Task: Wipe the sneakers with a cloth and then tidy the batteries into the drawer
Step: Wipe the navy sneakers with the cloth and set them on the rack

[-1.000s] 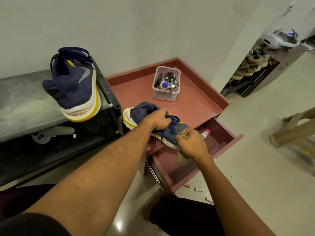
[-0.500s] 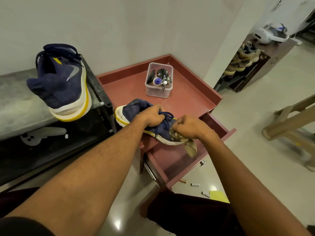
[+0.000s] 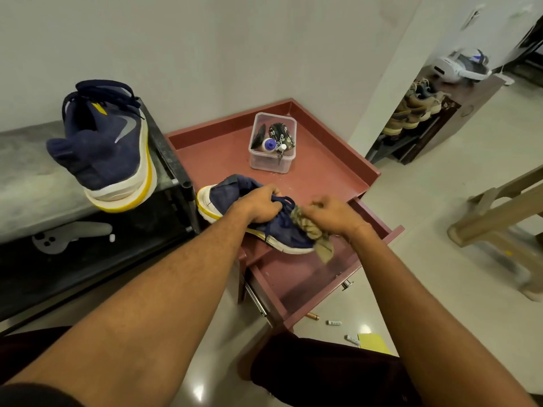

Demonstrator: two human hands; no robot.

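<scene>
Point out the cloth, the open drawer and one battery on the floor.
cloth (image 3: 311,230), head view, its bunched middle.
open drawer (image 3: 298,277), head view, bare bottom panel.
white battery (image 3: 334,322), head view, middle of its body.

Grey swoosh logo on sneaker (image 3: 111,148) side; no legible text.

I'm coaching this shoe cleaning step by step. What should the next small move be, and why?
Probably draw the cloth forward along the toe of the sneaker toward its sole edge. The left hand grips the sneaker at the laces, steadying it on the red table, and the right hand holds the bunched cloth against its upper. The batteries on the floor can wait.
</scene>
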